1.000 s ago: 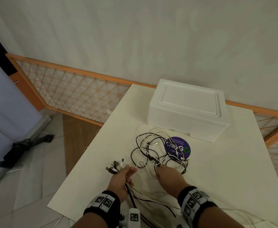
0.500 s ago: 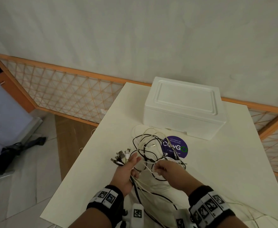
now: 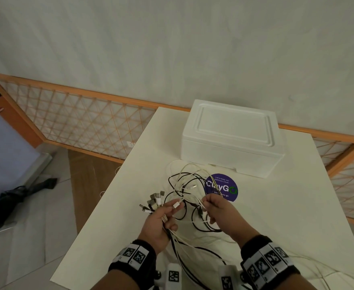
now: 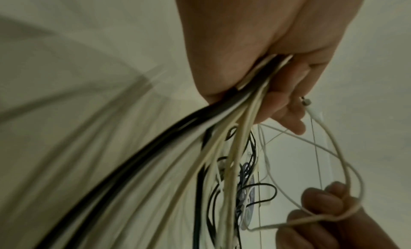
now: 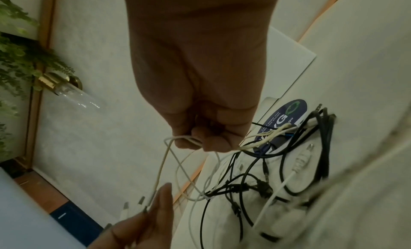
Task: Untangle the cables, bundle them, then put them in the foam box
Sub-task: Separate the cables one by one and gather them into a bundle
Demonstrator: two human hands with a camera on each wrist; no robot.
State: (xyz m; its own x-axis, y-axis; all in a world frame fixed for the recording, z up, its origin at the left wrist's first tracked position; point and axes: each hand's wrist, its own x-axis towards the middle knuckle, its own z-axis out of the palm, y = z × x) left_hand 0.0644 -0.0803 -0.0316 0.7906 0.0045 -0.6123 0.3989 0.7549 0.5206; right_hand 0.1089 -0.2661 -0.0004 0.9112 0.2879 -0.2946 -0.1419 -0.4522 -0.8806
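A tangle of black and white cables (image 3: 189, 185) lies on the white table (image 3: 276, 216), in front of the closed white foam box (image 3: 232, 137). My left hand (image 3: 161, 218) grips a bundle of cables (image 4: 233, 115) lifted off the table, their plugs (image 3: 154, 200) fanning out past the fingers. My right hand (image 3: 218, 212) pinches a thin white cable (image 5: 177, 138) that loops across to the left hand (image 5: 155, 215). The same loop shows in the left wrist view, running to my right hand (image 4: 329, 210).
A round purple sticker (image 3: 221, 187) is stuck on the table under the tangle. An orange lattice fence (image 3: 77, 120) runs behind and left of the table. Cables trail off the near table edge (image 3: 193, 260). A dark object (image 3: 14, 195) lies on the floor at left.
Both hands have lifted off the table. The right hand has pulled a white cable up out of the tangle, and the left hand has raised its bundle of plugs.
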